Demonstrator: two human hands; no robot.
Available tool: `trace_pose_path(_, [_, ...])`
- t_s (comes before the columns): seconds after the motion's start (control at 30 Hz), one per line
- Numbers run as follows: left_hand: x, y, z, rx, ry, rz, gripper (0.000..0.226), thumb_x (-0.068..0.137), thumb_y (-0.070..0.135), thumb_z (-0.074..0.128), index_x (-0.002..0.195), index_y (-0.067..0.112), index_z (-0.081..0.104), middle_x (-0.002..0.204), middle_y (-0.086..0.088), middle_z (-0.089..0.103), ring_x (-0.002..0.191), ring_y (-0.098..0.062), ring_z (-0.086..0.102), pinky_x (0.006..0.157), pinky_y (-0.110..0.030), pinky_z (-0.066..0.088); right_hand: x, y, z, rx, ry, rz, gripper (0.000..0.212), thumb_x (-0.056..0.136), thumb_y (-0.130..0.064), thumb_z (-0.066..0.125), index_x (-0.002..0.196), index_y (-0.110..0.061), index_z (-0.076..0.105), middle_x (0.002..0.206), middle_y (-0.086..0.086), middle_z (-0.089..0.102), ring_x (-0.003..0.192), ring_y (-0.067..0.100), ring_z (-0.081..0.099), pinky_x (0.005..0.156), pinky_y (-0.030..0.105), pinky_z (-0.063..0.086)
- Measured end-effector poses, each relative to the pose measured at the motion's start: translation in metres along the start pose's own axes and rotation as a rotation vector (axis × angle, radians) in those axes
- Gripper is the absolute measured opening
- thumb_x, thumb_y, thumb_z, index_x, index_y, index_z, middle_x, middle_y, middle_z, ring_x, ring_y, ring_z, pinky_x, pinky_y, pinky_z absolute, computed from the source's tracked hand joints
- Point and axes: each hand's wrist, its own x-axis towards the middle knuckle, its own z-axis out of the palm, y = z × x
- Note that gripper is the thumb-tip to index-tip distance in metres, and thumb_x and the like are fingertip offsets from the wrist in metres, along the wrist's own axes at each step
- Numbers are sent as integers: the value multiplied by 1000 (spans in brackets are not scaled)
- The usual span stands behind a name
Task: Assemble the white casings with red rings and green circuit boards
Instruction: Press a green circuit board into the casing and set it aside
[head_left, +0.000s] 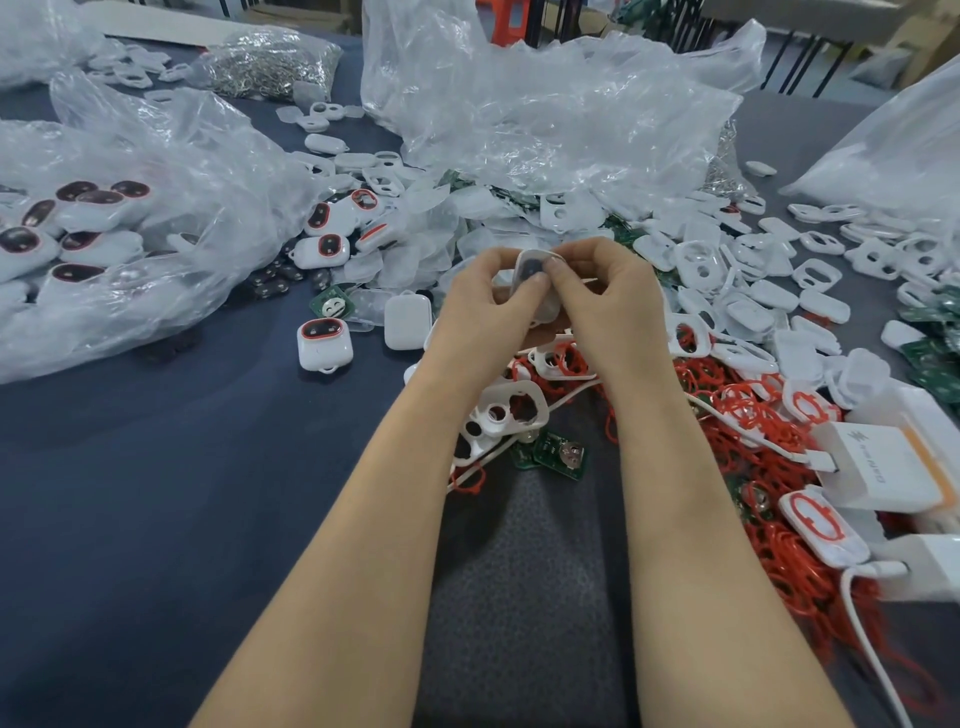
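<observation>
Both hands were raised above the centre of the surface, meeting on a single white casing. The left hand gripped it from the left with curled fingers. The right hand pinched its right edge, thumb on the near face. A dark oval part showed in the casing's opening. Whether a red ring or a board was already seated inside could not be determined, as the fingers covered most of the piece.

Stock lay within reach. Red rings were heaped to the right of the forearms, and green circuit boards lay between the forearms beside empty casing frames. Assembled units sat to the left, near an open plastic bag holding more of the same.

Assessment: the step in hand appeared to be pressing or closing the parts of one casing together. The next move would call for even pressure around the rim, with the halves kept aligned so that nothing is trapped at the seam. The closed unit would then go to the finished group on the left.
</observation>
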Motion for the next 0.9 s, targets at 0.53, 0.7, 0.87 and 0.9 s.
trace_pose_path(0.53, [12, 6, -15, -561, 425, -86, 22, 99, 9, 48, 120, 3, 50, 90, -12, 67, 69, -15, 72, 57, -18, 54, 0, 0, -31, -492, -350, 146, 20, 77, -34, 78, 84, -24, 62, 77, -11, 56, 71, 5, 51, 56, 17, 34])
trace_pose_path(0.7, [12, 6, -17, -624, 464, -77, 29, 98, 9, 47, 125, -1, 48, 85, -8, 66, 72, -16, 72, 58, -18, 55, -4, -7, -16, -406, -190, 5, 16, 82, -27, 71, 97, -22, 66, 85, -8, 58, 81, 9, 53, 66, 18, 37])
trace_pose_path(0.87, [12, 8, -20, -664, 538, -31, 20, 98, 7, 48, 117, 2, 49, 91, -11, 64, 68, -14, 71, 63, -20, 55, -7, -5, 5, -531, -391, -30, 40, 83, -31, 69, 121, -22, 61, 124, 4, 58, 116, 21, 50, 101, 32, 39])
trace_pose_path(0.9, [12, 8, -21, -670, 550, -21, 16, 98, 6, 47, 114, 4, 48, 89, -10, 64, 68, -13, 71, 63, -20, 55, -6, -3, 6, -578, -416, -26, 43, 84, -32, 69, 124, -22, 59, 127, 6, 56, 120, 24, 48, 104, 37, 38])
